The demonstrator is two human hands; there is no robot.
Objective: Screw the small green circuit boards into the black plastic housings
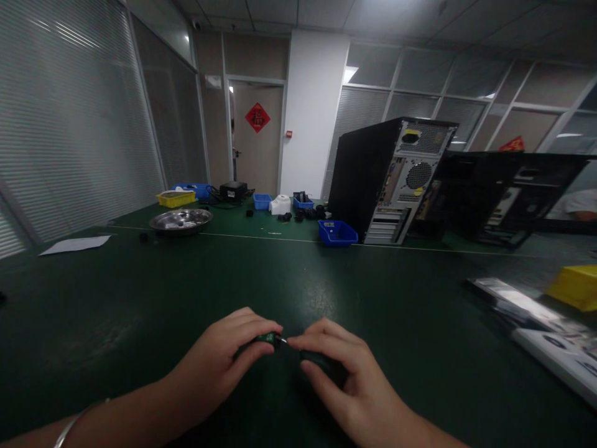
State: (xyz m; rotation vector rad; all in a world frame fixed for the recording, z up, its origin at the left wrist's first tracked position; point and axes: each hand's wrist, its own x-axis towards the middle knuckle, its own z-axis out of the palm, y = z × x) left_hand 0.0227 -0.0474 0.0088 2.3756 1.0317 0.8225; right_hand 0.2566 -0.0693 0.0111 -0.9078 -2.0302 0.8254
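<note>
Low in the middle of the head view, my left hand (228,351) pinches a small green and black piece (267,338) between thumb and fingers. A short, thin metal tip (282,340) shows at its right end, close to my right index fingertip. My right hand (347,367) is closed round a dark, rounded object (321,359), mostly hidden by the fingers; its kind I cannot make out. Both hands are just above the dark green table (224,280), fingertips nearly meeting. Whether the metal tip joins the two held things I cannot tell.
A blue bin (337,234) stands ahead beside a black computer tower (368,180). To the left are a metal dish (181,220) and a paper sheet (74,244). Blurred white and silver parts (555,354) and a yellow bin (576,287) are at the right.
</note>
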